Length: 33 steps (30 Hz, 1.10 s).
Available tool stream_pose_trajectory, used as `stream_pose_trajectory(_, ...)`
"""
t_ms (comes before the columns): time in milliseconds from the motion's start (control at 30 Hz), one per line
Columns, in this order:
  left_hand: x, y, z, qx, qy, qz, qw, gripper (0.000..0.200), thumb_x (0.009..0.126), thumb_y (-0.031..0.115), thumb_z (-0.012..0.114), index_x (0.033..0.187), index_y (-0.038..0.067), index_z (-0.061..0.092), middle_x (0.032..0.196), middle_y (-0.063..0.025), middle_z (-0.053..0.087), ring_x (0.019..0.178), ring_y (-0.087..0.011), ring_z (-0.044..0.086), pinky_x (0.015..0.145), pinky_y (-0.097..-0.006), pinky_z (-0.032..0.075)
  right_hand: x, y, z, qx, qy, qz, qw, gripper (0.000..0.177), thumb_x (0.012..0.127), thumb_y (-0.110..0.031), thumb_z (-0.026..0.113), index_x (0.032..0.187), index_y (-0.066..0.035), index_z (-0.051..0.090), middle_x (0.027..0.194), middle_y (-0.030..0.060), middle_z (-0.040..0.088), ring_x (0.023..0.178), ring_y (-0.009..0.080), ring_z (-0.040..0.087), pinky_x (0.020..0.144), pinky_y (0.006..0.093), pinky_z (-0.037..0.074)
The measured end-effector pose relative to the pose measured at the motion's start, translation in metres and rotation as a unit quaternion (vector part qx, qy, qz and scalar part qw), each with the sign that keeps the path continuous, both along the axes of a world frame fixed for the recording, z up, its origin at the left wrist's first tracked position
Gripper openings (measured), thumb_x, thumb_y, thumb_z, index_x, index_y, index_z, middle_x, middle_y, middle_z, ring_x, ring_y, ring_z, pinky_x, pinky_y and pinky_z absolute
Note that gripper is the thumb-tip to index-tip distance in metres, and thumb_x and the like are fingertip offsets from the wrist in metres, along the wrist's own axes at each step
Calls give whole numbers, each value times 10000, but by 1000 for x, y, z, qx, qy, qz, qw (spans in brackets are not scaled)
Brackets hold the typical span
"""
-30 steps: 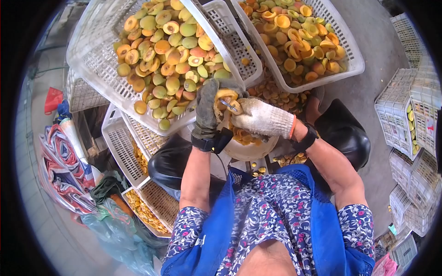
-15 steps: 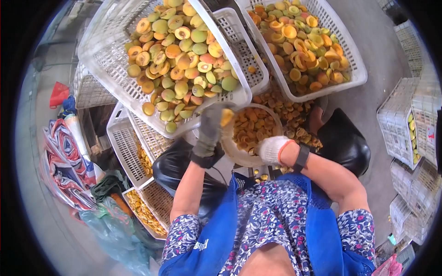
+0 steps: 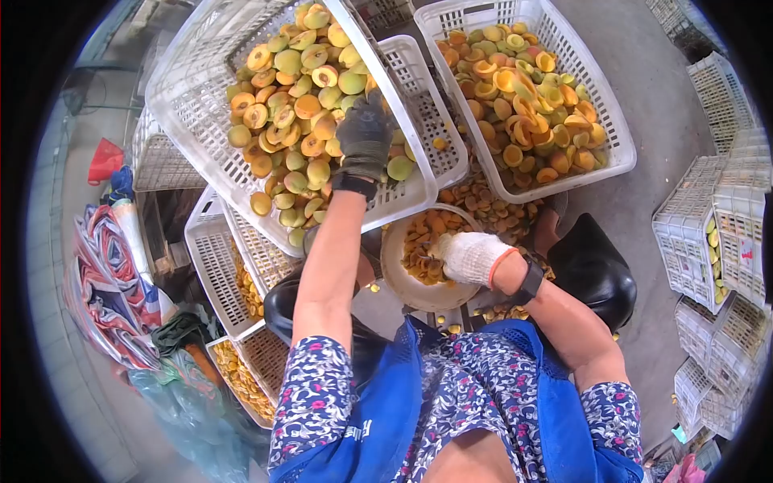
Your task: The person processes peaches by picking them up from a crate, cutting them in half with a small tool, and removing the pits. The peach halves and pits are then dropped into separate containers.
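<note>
My left hand [image 3: 364, 143], in a dark grey glove, reaches into the large white crate [image 3: 233, 193] of halved yellow-green fruit [image 3: 307, 106]. Its fingertips are hidden among the fruit. A white knit glove covers my right hand [image 3: 473, 258], which is over the right part of a round pale bowl [image 3: 427, 298]. The fingers of that hand are curled together near brown-orange pieces [image 3: 423, 262] in the bowl; whatever they grip cannot be made out.
Another white crate [image 3: 624, 161] of hollow fruit halves stands at the upper right. Peel-like pieces [image 3: 495, 201] lie behind the bowl. Smaller crates [image 3: 213, 266] with orange pieces are at the left, beside striped sacking [image 3: 113, 282] and plastic [image 3: 185, 419]. Stacked crates [image 3: 684, 233] line the right side.
My left hand has moved from beside the bowl, where a yellow piece was at its fingers, up into the crate of fruit. My right hand has shifted slightly left, farther over the bowl.
</note>
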State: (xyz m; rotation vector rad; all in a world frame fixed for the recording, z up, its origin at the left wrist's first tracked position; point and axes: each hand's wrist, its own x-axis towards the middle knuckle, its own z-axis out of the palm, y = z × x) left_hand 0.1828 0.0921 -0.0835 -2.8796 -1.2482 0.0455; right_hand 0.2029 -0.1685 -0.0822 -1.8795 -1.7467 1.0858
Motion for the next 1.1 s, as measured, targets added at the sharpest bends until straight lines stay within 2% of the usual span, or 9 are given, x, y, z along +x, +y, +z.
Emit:
stream_pose_trajectory(200, -19, 28, -15, -38, -166, -44, 984, 462, 863, 259, 644, 1265, 78, 506, 1106, -132, 652, 952, -277, 662, 754, -407, 542, 17, 5, -15, 92, 12, 22, 995, 253, 811, -203, 552, 965, -29, 650, 826, 216, 652, 750, 367, 658, 666, 470, 534)
stream_pose_trajectory(267, -42, 33, -16, -308, -351, -30, 884, 492, 909, 235, 621, 1348, 68, 474, 1091, -109, 656, 924, -230, 663, 754, -381, 562, 31, 11, -3, 189, 37, 43, 980, 227, 842, -142, 534, 1016, -16, 607, 891, 235, 625, 788, 356, 656, 713, 458, 533)
stream_pose_trajectory(300, -53, 19, -2, -307, -348, -29, 885, 492, 909, 235, 621, 1348, 68, 474, 1091, -109, 656, 924, -230, 663, 754, -381, 562, 32, 16, 11, 153, 68, -19, 986, 255, 850, -158, 558, 1065, -23, 584, 871, 220, 629, 767, 367, 645, 703, 426, 533)
stream_pose_trajectory(367, -71, -24, 43, -583, -461, 119, 658, 506, 956, 234, 580, 1398, 39, 428, 1155, -112, 623, 987, -201, 636, 809, -358, 567, 34, 21, 43, 98, 162, -144, 971, 299, 857, -188, 543, 1093, -12, 592, 1038, 236, 632, 960, 393, 611, 821, 429, 504)
stream_pose_trajectory(467, -82, -65, 67, -629, -544, 71, 551, 477, 988, 221, 525, 1397, 6, 406, 1227, -133, 580, 1061, -210, 614, 854, -340, 563, 27, 28, 45, 147, 192, -220, 945, 252, 874, -161, 560, 1079, -16, 580, 1017, 228, 603, 917, 409, 596, 777, 446, 496)
stream_pose_trajectory(533, -84, -81, 65, -628, -550, 66, 547, 489, 986, 217, 527, 1402, -3, 394, 1252, -140, 558, 1079, -212, 606, 864, -350, 561, 23, 30, 37, 256, 119, -212, 936, 162, 881, -122, 557, 992, -12, 602, 941, 212, 573, 855, 406, 583, 733, 461, 489)
stream_pose_trajectory(700, -76, -113, 62, -593, -595, 78, 537, 520, 971, 190, 554, 1412, -13, 370, 1293, -154, 517, 1095, -237, 596, 880, -385, 558, 14, 31, 22, 216, 158, -245, 932, 250, 854, -179, 615, 1030, -6, 576, 953, 224, 608, 844, 359, 613, 706, 418, 484)
stream_pose_trajectory(767, -74, -118, 58, -585, -604, 79, 536, 530, 954, 155, 578, 1411, -16, 371, 1299, -154, 513, 1095, -232, 593, 887, -374, 553, 12, 29, 4, 349, -181, -146, 908, 203, 832, -131, 627, 1012, -40, 608, 1036, 185, 579, 822, 353, 608, 685, 421, 498)
stream_pose_trajectory(1100, -57, -138, 35, -491, -589, 115, 631, 503, 920, 99, 612, 1375, -32, 440, 1228, -106, 584, 1074, -155, 572, 895, -272, 483, 6, 28, 1, 317, -182, -193, 910, 187, 792, -105, 628, 966, -36, 629, 1087, 196, 546, 864, 364, 600, 696, 442, 503)
